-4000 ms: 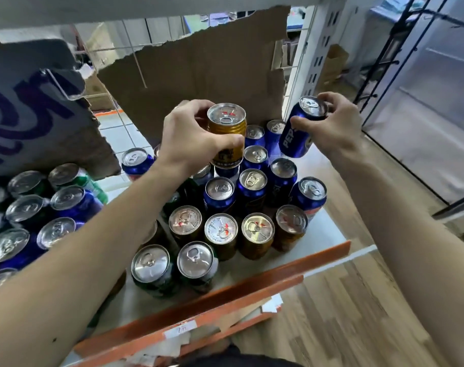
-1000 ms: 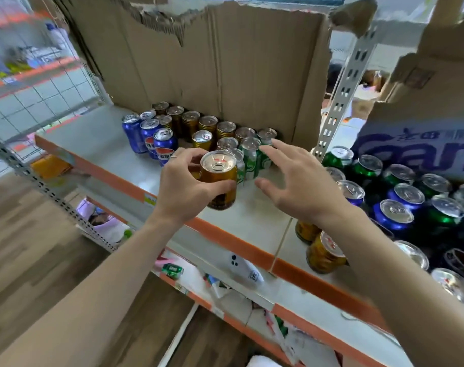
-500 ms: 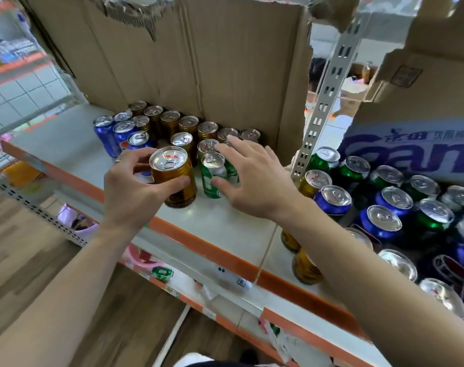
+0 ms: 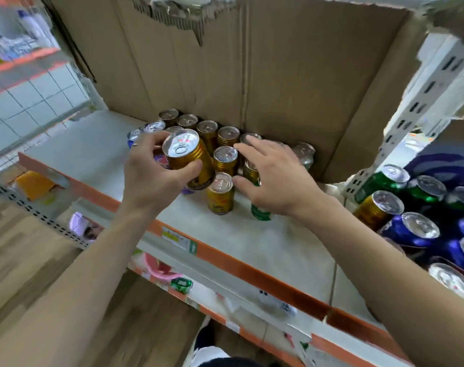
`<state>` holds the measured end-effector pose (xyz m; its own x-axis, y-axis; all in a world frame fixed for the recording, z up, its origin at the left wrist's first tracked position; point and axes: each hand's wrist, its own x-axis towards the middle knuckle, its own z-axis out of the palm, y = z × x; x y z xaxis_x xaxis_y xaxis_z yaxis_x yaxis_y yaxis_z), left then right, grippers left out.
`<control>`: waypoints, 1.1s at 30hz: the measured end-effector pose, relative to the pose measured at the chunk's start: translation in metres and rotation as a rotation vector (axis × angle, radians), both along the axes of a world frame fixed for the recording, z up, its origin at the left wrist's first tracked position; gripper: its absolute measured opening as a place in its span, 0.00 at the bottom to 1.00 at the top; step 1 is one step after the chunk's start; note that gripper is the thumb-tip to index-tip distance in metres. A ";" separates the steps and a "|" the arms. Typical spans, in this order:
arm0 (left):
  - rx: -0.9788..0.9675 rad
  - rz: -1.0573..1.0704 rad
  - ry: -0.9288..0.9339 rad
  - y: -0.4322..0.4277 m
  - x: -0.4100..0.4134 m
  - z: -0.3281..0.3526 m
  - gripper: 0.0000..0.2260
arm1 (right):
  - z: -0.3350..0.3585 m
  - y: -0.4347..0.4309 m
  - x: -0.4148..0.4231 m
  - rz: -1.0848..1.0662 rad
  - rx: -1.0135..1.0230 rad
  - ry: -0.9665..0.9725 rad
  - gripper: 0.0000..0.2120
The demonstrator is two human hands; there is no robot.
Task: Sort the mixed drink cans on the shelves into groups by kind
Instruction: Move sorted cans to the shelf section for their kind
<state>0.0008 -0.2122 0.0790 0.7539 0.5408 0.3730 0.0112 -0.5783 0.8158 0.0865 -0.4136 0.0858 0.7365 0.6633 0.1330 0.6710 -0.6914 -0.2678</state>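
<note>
My left hand (image 4: 151,178) grips a gold can (image 4: 188,160), held tilted just above the shelf (image 4: 265,247) in front of a cluster of gold cans (image 4: 208,131). A single gold can (image 4: 220,194) stands at the front of that cluster. My right hand (image 4: 275,178) lies with spread fingers over a green can (image 4: 261,213), of which only the lower part shows. Blue cans (image 4: 135,133) peek out behind my left hand. On the right shelf section stand mixed green cans (image 4: 384,178), a gold can (image 4: 376,207) and blue cans (image 4: 411,229).
A torn cardboard sheet (image 4: 252,75) backs the left shelf section. A perforated metal upright (image 4: 424,88) divides the two sections. The shelf has an orange front edge (image 4: 252,274). Lower shelves hold small packaged goods (image 4: 183,284).
My left hand has carried the gold can further back toward the gold cluster. My right hand has slid over the green can, now covering its top.
</note>
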 end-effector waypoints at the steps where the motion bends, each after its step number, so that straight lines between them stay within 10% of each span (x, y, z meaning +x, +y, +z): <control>1: 0.009 -0.012 0.002 0.010 0.007 0.003 0.29 | 0.000 0.008 0.004 -0.014 -0.007 0.010 0.33; 33: 0.744 -0.418 0.726 0.083 0.178 -0.021 0.21 | -0.031 0.054 0.039 -0.361 -0.043 0.071 0.31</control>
<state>0.1788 -0.1288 0.0579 0.9943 0.0198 -0.1046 0.0349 -0.9889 0.1445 0.1253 -0.3593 0.0550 0.9303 0.3633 0.0506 0.3629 -0.8916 -0.2707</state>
